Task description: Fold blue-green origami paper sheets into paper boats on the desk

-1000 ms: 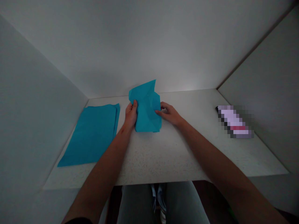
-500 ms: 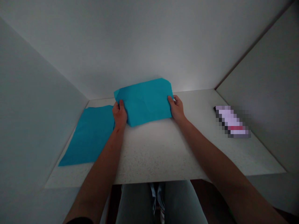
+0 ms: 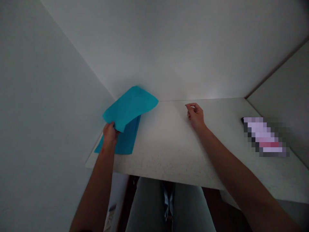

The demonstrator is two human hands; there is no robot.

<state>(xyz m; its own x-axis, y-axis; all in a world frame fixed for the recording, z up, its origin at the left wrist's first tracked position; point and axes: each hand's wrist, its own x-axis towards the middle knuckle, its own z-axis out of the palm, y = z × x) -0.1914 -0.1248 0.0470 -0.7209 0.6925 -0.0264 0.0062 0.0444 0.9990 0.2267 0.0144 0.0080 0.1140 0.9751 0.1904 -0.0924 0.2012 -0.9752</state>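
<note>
Hands well apart. My left hand [image 3: 110, 135] pinches the near edge of a teal sheet [image 3: 129, 108], which is raised and angled over a second teal sheet [image 3: 126, 141] lying flat at the left of the tabletop [image 3: 164, 154]. My right hand [image 3: 195, 115] is empty, fingers loosely curled, out on the bare tabletop. Far right, by the wall panel [image 3: 277, 80], lies a pixelated object [image 3: 263, 137], too blurred to name.
</note>
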